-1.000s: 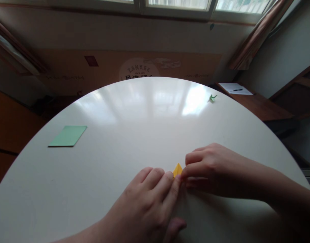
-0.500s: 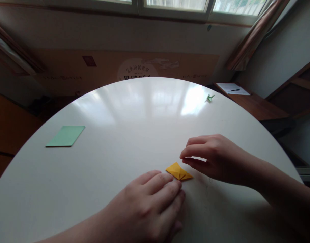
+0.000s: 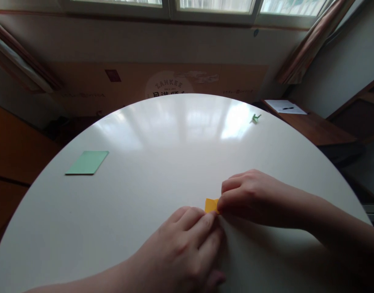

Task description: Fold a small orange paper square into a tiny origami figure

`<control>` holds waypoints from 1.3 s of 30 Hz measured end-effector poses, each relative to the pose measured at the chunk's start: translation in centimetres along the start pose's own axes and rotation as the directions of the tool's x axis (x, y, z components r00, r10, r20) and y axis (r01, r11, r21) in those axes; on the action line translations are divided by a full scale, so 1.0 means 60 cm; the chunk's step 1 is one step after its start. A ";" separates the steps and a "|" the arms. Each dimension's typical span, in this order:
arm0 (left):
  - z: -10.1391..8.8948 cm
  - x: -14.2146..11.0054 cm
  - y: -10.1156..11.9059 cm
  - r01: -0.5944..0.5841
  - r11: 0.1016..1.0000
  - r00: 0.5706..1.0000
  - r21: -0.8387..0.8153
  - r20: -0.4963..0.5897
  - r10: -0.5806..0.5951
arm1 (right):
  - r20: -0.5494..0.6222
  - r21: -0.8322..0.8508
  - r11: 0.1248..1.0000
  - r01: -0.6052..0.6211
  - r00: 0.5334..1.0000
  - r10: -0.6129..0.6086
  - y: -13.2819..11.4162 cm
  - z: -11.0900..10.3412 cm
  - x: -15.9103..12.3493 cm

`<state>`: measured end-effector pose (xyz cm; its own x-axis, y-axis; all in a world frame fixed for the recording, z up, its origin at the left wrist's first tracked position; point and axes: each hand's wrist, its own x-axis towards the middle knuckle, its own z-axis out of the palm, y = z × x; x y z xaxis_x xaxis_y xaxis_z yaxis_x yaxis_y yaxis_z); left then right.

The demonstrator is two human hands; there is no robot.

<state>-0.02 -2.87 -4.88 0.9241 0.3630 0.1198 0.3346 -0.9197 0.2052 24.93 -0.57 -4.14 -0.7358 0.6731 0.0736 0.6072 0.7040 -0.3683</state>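
Observation:
A small folded piece of yellow paper (image 3: 210, 204) lies on the round white table (image 3: 162, 138), near the front edge. My right hand (image 3: 250, 197) comes in from the right, fingers curled and pinched on the paper's right side, covering most of it. My left hand (image 3: 187, 248) reaches up from below with its fingers held together, fingertips pressing on the paper's lower edge. Only a small yellow corner shows between the two hands.
A stack of green paper sheets (image 3: 87, 162) lies flat at the table's left. A tiny green folded paper figure (image 3: 256, 118) stands at the far right rim. A wooden side surface with a white sheet and pen (image 3: 286, 106) sits beyond the table on the right.
Half a second ago the yellow paper lay uncovered with my right hand lifted off it. Now my right hand is back down on it and my left fingertips have closed in.

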 end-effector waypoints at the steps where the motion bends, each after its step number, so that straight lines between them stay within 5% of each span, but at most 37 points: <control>1: 0.001 0.000 0.002 -0.002 1.000 1.000 -0.011 0.006 0.002 | -0.017 -0.006 1.000 -0.005 1.000 0.005 0.000 0.001 0.001; 5: 0.011 0.000 0.003 -0.039 0.998 0.999 -0.040 0.009 0.039 | -0.110 -0.016 0.999 -0.050 0.993 0.048 0.001 0.008 0.008; 12: 0.012 -0.002 0.005 0.066 0.995 0.997 -0.079 0.043 -0.063 | -0.186 -0.003 0.991 -0.133 0.974 0.130 0.006 0.004 0.007; 21: 0.005 -0.005 0.011 -0.017 0.996 1.000 0.082 0.014 0.016 | -0.027 0.159 0.987 -0.027 0.999 0.031 -0.006 0.000 0.003; 26: -0.003 -0.004 0.011 -0.052 0.998 0.998 -0.037 -0.042 0.051 | 0.041 0.152 0.988 -0.003 0.999 -0.003 -0.012 0.002 0.008; 33: -0.014 0.005 -0.043 -0.070 0.994 0.959 -0.089 -0.279 0.042 | 0.009 -0.112 0.992 0.055 0.999 -0.054 -0.024 0.011 0.009; 39: -0.009 0.007 -0.077 -0.088 0.996 0.989 -0.032 -0.123 0.084 | 0.011 -0.174 0.982 0.067 0.998 -0.066 -0.024 0.006 0.009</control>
<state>-1.27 1.60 -5.25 0.9192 0.3002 0.2547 0.2456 -0.9429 0.2248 23.55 -1.29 -3.93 -0.7777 0.6226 0.0871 0.5995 0.7761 -0.1956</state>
